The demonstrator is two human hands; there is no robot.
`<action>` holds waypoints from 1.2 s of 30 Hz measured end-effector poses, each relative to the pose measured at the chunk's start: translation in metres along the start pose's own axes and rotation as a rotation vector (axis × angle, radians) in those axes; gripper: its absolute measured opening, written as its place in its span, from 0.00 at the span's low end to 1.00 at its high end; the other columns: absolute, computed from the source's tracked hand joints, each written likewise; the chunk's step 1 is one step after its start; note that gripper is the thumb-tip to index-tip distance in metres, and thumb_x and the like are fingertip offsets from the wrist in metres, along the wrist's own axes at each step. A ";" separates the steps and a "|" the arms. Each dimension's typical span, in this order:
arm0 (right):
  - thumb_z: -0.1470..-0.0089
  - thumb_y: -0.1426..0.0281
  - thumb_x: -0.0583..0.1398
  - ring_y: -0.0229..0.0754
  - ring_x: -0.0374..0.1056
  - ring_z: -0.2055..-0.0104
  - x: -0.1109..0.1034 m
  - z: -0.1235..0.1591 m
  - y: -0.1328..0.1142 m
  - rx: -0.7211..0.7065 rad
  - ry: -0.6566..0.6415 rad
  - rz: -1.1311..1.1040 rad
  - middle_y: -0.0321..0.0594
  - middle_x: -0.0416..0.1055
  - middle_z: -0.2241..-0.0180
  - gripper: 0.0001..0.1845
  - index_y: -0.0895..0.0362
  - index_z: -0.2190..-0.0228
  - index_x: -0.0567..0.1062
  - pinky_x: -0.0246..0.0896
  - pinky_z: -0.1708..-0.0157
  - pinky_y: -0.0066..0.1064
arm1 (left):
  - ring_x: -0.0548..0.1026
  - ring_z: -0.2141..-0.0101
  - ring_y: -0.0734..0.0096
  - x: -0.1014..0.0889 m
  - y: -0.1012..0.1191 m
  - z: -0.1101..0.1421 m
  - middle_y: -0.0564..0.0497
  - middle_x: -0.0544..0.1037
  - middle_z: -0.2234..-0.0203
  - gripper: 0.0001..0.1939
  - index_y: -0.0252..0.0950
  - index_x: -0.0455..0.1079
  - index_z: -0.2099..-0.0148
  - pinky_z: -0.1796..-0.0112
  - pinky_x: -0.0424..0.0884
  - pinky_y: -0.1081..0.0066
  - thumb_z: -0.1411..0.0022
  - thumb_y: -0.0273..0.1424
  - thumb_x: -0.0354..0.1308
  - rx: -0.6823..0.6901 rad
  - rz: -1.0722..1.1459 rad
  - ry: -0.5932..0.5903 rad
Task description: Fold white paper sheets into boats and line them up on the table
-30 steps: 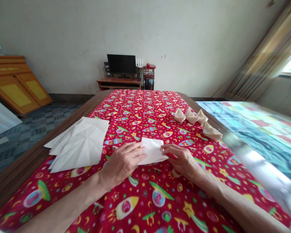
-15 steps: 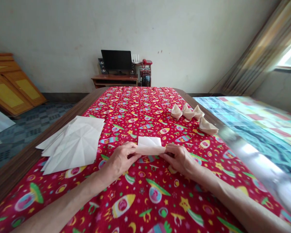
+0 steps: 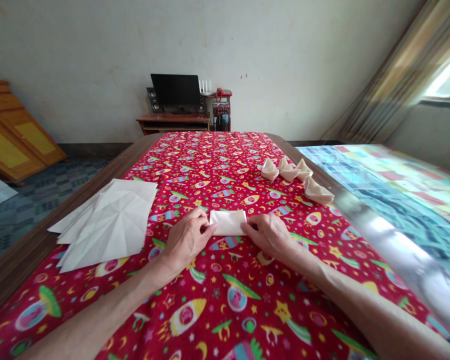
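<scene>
Red cloth (image 3: pixel 210 285) carries the sheet stack (image 3: pixel 110 220); right of that stack, left hand (image 3: pixel 186 237) and right hand (image 3: pixel 272 235) each pinch 1 end of the folded paper (image 3: pixel 228 222), grip narrow. Keep edges flush, press crease evenly.
</scene>
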State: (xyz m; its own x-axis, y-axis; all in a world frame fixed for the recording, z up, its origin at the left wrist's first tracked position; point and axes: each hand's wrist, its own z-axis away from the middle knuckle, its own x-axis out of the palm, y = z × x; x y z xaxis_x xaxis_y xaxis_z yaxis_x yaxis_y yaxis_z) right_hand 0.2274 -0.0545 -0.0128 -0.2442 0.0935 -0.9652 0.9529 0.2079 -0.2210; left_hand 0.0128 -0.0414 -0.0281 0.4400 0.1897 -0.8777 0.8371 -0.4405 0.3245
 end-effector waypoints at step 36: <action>0.42 0.61 0.50 0.43 0.70 0.71 0.003 -0.009 -0.001 -0.006 -0.023 0.202 0.45 0.74 0.74 0.20 0.59 0.70 0.76 0.45 0.75 0.30 | 0.56 0.39 0.65 0.006 0.014 0.003 0.46 0.60 0.39 0.22 0.36 0.57 0.38 0.41 0.59 0.61 0.33 0.27 0.44 0.552 -0.026 -0.177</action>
State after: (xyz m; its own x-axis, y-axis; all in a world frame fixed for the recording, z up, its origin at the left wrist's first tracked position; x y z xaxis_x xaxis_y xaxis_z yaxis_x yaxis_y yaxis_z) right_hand 0.2245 -0.0453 -0.0144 -0.0444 0.1113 -0.9928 0.9809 0.1932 -0.0222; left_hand 0.0263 -0.0485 -0.0303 0.3208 0.0785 -0.9439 0.5326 -0.8390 0.1112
